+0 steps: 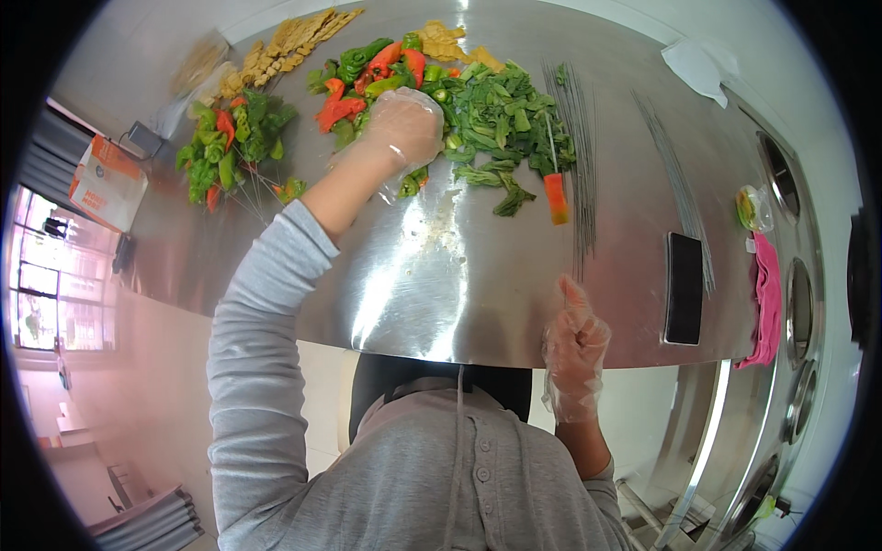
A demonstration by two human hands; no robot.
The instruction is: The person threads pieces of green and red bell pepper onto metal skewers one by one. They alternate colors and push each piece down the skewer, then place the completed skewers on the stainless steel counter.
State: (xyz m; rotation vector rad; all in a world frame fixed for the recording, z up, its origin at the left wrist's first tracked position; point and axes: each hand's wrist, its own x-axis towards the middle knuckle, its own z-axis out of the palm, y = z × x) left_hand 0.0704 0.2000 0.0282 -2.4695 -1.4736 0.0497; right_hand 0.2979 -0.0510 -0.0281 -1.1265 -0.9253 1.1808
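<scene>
In a clear plastic glove, my left hand [406, 127] reaches into a pile of red and green peppers [375, 65]; its fingertips are hidden, so any grip does not show. Chopped leafy greens [499, 110] lie just right of it. A knife with a red-orange handle [555, 198] rests partly among the greens. My right hand [577, 337], also gloved, is above the table's front edge with its fingers mostly curled. One fingertip is at the near ends of a bundle of thin metal skewers [586, 172]; whether it grips one is unclear.
Skewers threaded with peppers [227, 144] lie at left on the steel table [496, 282]. Yellow folded food pieces on skewers [296, 45] sit behind them. At right are more bare skewers [665, 151], a dark phone [684, 289], a pink cloth [767, 303] and a white plastic bag [699, 69].
</scene>
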